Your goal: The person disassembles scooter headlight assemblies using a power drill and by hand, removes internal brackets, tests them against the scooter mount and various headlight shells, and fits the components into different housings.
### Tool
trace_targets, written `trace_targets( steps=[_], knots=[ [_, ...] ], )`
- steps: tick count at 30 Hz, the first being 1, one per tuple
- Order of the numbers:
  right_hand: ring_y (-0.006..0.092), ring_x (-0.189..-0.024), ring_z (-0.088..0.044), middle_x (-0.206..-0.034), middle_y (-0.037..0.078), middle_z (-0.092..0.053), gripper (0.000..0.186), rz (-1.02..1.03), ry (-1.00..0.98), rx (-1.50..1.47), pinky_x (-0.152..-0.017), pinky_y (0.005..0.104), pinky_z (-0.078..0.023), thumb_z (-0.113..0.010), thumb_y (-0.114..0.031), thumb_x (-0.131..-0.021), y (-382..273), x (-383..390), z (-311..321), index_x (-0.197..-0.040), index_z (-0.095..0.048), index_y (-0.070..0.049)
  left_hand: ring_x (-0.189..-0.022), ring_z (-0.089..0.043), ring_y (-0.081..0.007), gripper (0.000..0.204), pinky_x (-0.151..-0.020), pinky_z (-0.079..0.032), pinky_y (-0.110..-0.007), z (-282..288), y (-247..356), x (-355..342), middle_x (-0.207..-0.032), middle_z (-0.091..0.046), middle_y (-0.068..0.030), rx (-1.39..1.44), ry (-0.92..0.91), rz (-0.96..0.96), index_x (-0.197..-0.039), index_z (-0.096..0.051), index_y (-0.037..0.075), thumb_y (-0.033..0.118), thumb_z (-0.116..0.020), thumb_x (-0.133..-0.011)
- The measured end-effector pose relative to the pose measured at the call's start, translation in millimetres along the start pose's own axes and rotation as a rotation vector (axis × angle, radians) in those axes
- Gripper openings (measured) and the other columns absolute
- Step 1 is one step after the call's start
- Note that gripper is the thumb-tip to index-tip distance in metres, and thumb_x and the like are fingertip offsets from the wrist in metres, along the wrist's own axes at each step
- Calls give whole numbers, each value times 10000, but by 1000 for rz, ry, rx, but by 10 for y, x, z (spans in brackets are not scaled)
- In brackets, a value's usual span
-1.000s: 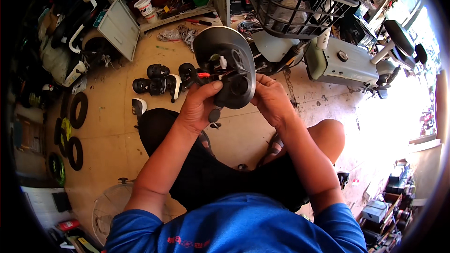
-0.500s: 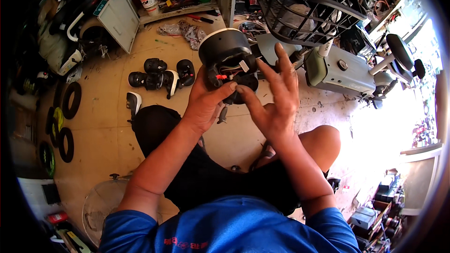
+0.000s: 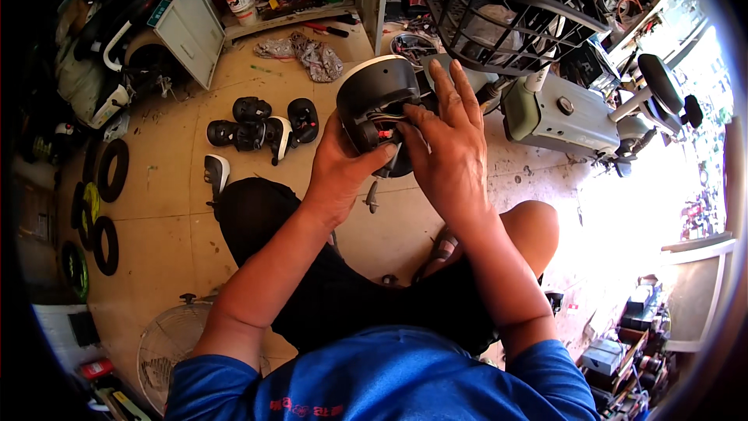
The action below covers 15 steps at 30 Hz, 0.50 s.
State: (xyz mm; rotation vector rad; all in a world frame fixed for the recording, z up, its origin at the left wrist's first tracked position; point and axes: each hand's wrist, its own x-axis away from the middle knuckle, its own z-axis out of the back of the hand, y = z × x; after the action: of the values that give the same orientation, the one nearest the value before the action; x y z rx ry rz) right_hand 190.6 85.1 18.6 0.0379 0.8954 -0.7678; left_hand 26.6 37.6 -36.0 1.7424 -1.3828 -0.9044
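Above my knees, my left hand (image 3: 340, 169) is closed round the side of a round black housing (image 3: 377, 89) with a pale rim, which looks like a scooter headlight or gauge shell. Its open underside shows thin coloured wires (image 3: 387, 116) and a small red connector (image 3: 385, 134). My right hand (image 3: 452, 139) is on the housing's right side. Its thumb and index finger come together on the wires at the opening, while the other fingers stretch upward. Those fingertips hide part of the wiring. A small grey dangling piece (image 3: 372, 197) shows just below the housing.
Black helmet-like or pad-like parts (image 3: 249, 133) lie on the floor ahead left. Tyres (image 3: 114, 171) rest at far left, a fan (image 3: 171, 343) at lower left. An open metal cabinet (image 3: 189, 33) stands ahead; a vehicle with a black basket (image 3: 499, 19) is ahead right.
My right hand has moved in from spread fingers to close on the wires, covering the white connector seen before. The housing has shifted slightly right and down, still in my left hand.
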Motion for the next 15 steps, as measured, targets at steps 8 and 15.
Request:
trace_targets(
  steps=[8,15],
  knots=[
    [414,-1519,-392,-1532,180,-560,168,120,-146,-132,-1187,530,-354,-817,-89,-813,28,-147,-45,-981,-812,-81,-1160,-635,-160,557,-1030,-524,-318,80,66,-33,-1272,-635,-76,131,-17,147,-1386,-505,16,-10,-749,-886],
    [429,-1532,-354,-1519,184,-567,142,194,-260,-139,-1215,579,-305,-830,-161,-805,26,-256,69,-918,-813,-77,-1172,-620,-163,593,-1044,-512,-323,107,37,-4,-1289,-624,-68,68,-49,200,-1410,-498,19,-30,-737,-870]
  ],
)
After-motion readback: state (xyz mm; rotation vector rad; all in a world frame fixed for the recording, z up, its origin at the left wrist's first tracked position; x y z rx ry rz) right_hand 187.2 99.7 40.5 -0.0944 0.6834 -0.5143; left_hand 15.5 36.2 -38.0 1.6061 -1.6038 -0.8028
